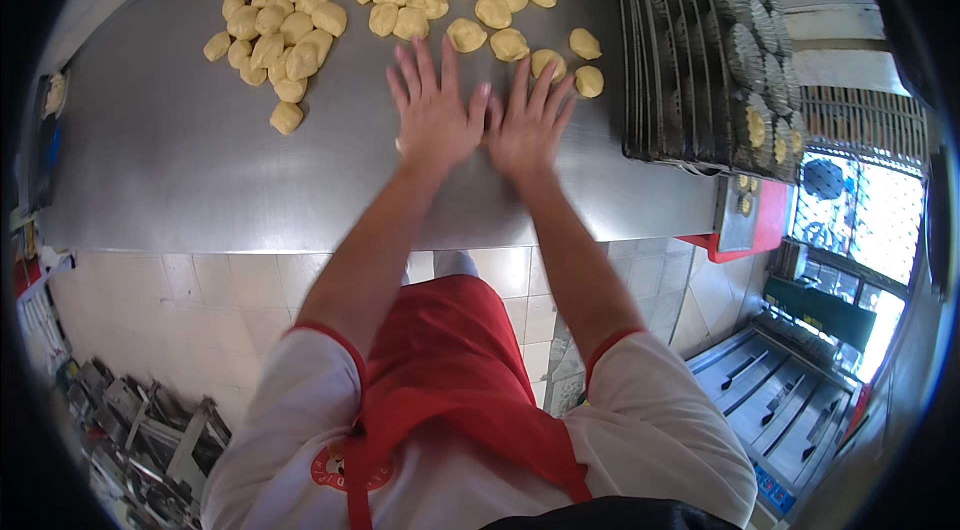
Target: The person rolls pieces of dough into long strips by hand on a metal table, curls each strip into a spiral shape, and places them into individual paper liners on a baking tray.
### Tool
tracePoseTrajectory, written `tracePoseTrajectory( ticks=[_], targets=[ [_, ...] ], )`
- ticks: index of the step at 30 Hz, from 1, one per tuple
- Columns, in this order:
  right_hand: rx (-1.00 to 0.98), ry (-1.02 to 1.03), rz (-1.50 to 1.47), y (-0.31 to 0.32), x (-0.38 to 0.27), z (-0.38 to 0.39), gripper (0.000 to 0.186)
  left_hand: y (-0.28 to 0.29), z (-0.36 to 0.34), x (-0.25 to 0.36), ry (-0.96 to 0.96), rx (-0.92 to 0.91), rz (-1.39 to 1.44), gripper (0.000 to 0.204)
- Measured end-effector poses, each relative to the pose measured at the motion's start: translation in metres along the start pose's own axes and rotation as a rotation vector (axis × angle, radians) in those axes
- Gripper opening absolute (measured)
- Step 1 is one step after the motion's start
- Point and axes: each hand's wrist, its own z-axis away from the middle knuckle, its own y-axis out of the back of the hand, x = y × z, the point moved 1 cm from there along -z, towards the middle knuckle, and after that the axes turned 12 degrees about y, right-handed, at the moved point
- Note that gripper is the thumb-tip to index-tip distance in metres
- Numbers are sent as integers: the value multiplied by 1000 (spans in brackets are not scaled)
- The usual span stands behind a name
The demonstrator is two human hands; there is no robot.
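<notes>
My left hand (436,120) lies palm down over the steel table (180,170), its fingers spread and stretched out. Beside it, thumbs nearly touching, my right hand (525,130) is also flat with fingers apart. A pale sliver shows at the outer edge of my left palm and another between the hands; most of whatever lies under the palms is hidden. Just beyond my fingertips are several flattened yellow dough pieces (466,35), and one dough round (548,64) is right at my right fingertips. To the left sits a heap of plump dough lumps (268,20).
Dark baking trays (680,60) with fluted cups (745,50) stand stacked on edge at the table's right. Past them are a red surface (768,215) with a small tray and, lower right, a metal rack-like unit (775,400). Metal equipment (150,440) fills the lower left.
</notes>
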Motion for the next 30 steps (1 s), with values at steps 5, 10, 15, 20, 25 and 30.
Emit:
tracePoseTrajectory(
  ticks=[5,10,15,20,25,30],
  targets=[
    [-117,287,-60,2,22,12,77,14,16,-19,-418,-287,-252,78],
    [-421,403,-355,53,3,175,83,80,186,-48,-225,-582,-102,84],
    [-198,251,-292,27,5,114,83,39,93,-32,47,-244,-283,81],
    [-11,180,-107,3,25,-13,80,25,-28,-45,-35,19,-375,81],
    [-130,315,-188,15,12,83,74,58,90,-69,-148,-313,-258,82],
    [-186,286,-235,52,3,180,68,123,178,-97,-237,-444,-170,64]
  ],
)
